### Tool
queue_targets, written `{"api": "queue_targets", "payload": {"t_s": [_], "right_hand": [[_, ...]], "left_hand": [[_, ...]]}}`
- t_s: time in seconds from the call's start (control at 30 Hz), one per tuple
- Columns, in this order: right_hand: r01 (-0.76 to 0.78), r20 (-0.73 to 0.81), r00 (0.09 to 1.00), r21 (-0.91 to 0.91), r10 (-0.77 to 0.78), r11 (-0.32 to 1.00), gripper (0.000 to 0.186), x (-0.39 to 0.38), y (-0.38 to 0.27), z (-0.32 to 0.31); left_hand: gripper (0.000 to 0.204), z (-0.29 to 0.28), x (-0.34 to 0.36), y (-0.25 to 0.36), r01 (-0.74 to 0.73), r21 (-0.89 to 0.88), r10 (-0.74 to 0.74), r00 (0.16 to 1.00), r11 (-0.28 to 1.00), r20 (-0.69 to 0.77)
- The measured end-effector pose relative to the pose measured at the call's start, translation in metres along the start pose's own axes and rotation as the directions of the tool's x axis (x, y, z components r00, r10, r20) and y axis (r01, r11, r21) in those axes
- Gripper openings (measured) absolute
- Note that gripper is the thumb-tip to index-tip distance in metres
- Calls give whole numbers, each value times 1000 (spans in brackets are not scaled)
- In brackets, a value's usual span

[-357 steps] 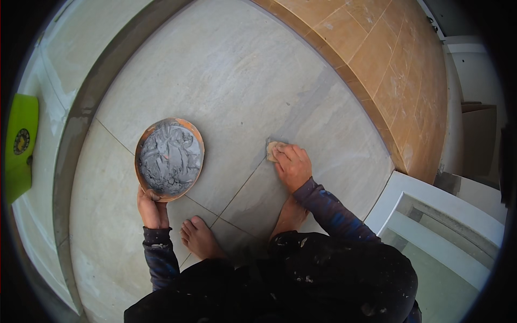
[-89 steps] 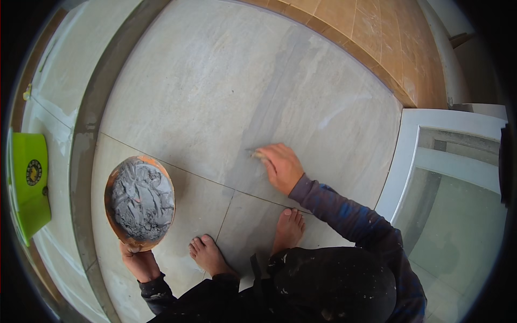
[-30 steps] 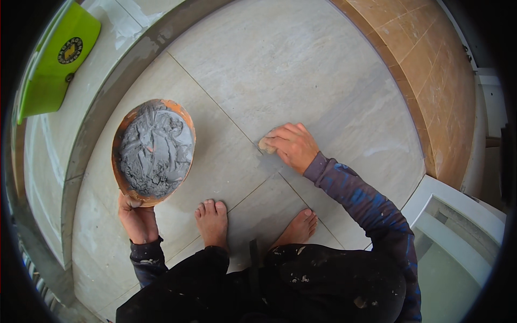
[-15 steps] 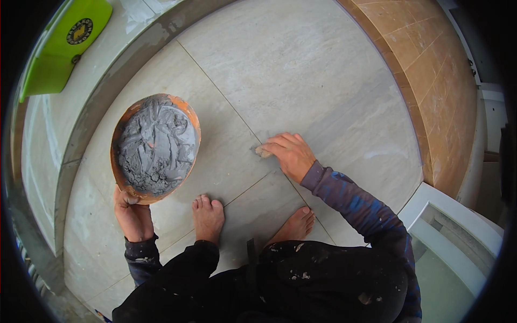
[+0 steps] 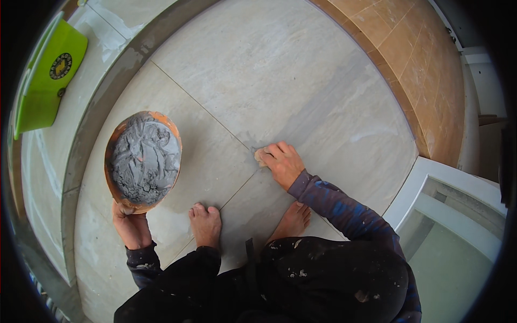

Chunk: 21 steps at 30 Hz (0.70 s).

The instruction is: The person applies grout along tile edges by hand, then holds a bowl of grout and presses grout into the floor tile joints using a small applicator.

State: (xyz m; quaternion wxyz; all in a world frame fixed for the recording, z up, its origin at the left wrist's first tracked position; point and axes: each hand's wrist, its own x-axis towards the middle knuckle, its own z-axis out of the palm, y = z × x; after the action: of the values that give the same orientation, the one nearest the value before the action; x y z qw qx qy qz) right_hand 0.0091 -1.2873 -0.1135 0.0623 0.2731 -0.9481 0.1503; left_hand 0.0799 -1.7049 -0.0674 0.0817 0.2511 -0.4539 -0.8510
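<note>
My left hand (image 5: 131, 229) grips an orange bowl (image 5: 109, 177) by its near rim, holding it above the floor on the left; lumpy grey paste (image 5: 142, 153) fills much of it. My right hand (image 5: 283, 164) has its fingers closed on a small tan pad (image 5: 260, 157), pressed on the pale tiled floor (image 5: 226, 64) at a joint near the middle of the view. Grey smears surround the pad, and a darker grey band (image 5: 323, 94) runs from there toward the upper right. My bare feet (image 5: 204, 226) stand just below, either side of a joint.
A green plastic tub (image 5: 46, 97) sits on a tiled ledge (image 5: 40, 177) at the left. A tan tiled step or wall (image 5: 417, 81) borders the upper right. A white frame with a glass panel (image 5: 409, 188) lies at the lower right, close to my right arm.
Since three seconds ago, my right hand has moved with the pad from the grey band to the joint crossing, where fresh smears show. The view has turned and shifted slightly; the bowl stays in my left hand.
</note>
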Motion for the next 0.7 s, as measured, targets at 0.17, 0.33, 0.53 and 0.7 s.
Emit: {"api": "queue_targets", "payload": {"t_s": [0.17, 0.33, 0.53, 0.7], "right_hand": [[1, 132, 991, -60, 7, 998, 27, -43, -14, 13], [-570, 276, 821, 372, 499, 733, 24, -12, 21, 22], [-752, 327, 656, 355, 680, 555, 26, 24, 20, 20], [-555, 79, 831, 167, 550, 815, 26, 44, -7, 3]], "left_hand": [[48, 12, 21, -19, 3, 39, -5, 997, 999, 74], [54, 28, 59, -24, 42, 22, -45, 988, 999, 147], [53, 27, 86, -24, 69, 34, -73, 990, 997, 123], [55, 19, 93, -21, 80, 42, -85, 990, 996, 111]]}}
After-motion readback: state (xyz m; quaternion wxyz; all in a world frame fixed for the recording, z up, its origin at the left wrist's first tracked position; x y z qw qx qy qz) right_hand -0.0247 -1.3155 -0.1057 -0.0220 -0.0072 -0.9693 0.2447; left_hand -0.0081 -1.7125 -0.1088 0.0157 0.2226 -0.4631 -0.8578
